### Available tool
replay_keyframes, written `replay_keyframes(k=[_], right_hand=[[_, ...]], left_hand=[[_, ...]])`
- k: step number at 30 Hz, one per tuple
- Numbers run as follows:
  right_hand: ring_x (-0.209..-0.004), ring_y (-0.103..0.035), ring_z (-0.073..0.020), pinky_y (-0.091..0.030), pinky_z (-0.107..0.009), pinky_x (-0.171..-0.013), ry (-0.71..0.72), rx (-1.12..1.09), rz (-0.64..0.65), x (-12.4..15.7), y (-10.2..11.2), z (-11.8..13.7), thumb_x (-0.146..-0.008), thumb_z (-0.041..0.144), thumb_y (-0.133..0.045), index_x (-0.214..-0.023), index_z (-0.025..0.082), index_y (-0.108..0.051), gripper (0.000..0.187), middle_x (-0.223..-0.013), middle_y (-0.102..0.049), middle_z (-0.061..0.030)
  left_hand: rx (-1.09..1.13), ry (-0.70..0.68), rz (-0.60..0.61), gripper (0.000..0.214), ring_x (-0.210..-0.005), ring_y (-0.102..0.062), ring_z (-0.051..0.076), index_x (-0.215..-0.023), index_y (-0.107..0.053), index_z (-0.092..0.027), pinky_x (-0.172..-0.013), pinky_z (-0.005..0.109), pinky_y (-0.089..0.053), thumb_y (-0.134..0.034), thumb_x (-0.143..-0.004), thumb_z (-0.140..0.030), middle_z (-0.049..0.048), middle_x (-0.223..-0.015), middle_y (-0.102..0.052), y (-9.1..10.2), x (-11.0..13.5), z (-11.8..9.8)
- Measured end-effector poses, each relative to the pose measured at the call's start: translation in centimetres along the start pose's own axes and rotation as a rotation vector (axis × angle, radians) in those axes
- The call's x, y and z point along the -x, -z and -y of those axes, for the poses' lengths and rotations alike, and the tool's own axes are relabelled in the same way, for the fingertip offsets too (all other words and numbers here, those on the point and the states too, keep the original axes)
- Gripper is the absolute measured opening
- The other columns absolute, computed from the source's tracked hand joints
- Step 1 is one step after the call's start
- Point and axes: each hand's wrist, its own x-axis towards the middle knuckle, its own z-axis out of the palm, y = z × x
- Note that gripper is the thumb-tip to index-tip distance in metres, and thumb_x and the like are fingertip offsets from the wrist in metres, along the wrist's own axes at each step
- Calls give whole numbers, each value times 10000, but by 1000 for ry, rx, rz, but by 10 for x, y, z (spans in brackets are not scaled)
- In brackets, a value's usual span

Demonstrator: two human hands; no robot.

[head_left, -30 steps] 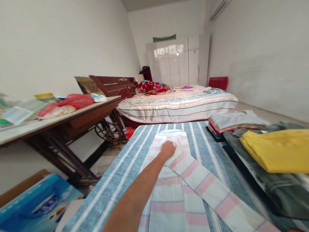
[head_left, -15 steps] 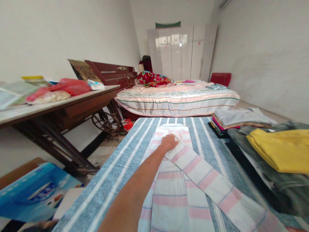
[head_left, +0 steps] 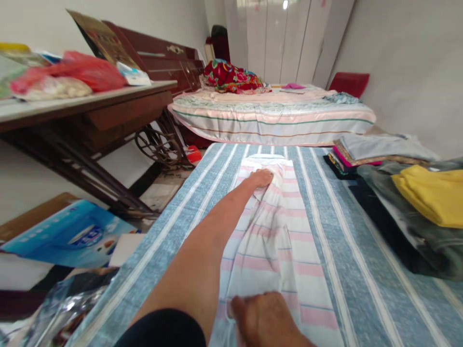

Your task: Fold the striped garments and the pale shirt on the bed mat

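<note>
A pink-and-white striped long-sleeved shirt lies lengthwise on the blue striped bed cover, its collar end away from me. My left hand is closed on the cloth near the collar, arm stretched out. Close to me, my right hand is closed round the end of a sleeve, which runs down the middle of the shirt, creased and partly blurred. The right fingertips are smeared by motion.
On the right are a yellow folded garment on dark clothes and a stack topped with grey cloth. At left stand a sewing-machine table and a blue tissue pack. A larger bed is beyond.
My right hand has come in from the lower right with the sleeve, which now lies along the shirt instead of slanting right. My left hand stays near the collar. The view has tipped downward.
</note>
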Motion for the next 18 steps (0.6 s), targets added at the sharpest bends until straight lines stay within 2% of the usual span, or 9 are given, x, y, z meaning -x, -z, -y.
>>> replay_keyframes(k=[2,4,8,10,12,15,18], right_hand=[[-636,-672,-245,-463,-287,-542,2,-36,120,-2,1,-1,-659,125,-558,-964,158,-632,316,-765,-710,-104],[-664,-673,-244,-458,-284,-549,10,-79,194,-3,3,-2,-669,161,-560,-976,158,-625,314,-827,-712,-110],[-754,-668,-260,-457,-307,-598,6,-137,214,0,10,0,-748,239,-516,-964,182,-619,247,-880,-706,-101],[-744,-658,-257,-443,-306,-592,-4,-185,232,4,13,-1,-790,322,-504,-920,185,-629,226,-840,-702,-96],[-685,-635,-223,-413,-277,-561,-3,-291,246,8,16,-6,-789,436,-532,-838,188,-640,275,-771,-690,-72],[-573,-538,-124,-344,-209,-497,21,-644,182,16,16,-22,-763,534,-573,-801,199,-639,344,-648,-614,10],[-498,-422,-77,-298,-187,-461,-48,-937,-33,21,15,-41,-829,492,-513,-770,195,-610,318,-560,-492,52]], left_hand=[[30,-6,-2,441,-1267,-371,221,-1279,-442,-272,-1050,435,-261,-206,-935,-413,20,-1406,-424,-1,-1,0],[51,0,-15,480,-1279,-350,244,-1293,-433,-266,-1050,460,-250,-184,-930,-456,32,-1423,-399,-2,-2,-1],[57,16,-50,537,-1270,-335,321,-1245,-486,-215,-1012,531,-266,-299,-874,-556,84,-1395,-423,-3,-4,-9],[50,22,-71,504,-1265,-331,327,-1223,-495,-198,-1004,534,-271,-370,-858,-523,93,-1381,-433,-5,-4,-13],[43,27,-93,460,-1259,-332,315,-1227,-478,-191,-1002,526,-272,-368,-874,-465,93,-1373,-437,-7,-3,-16],[41,35,-117,426,-1251,-333,291,-1246,-443,-198,-1006,512,-266,-309,-909,-422,78,-1376,-432,-11,-1,-19],[41,43,-129,405,-1249,-330,270,-1245,-431,-210,-1015,490,-253,-278,-926,-407,66,-1377,-429,-14,-1,-20]])
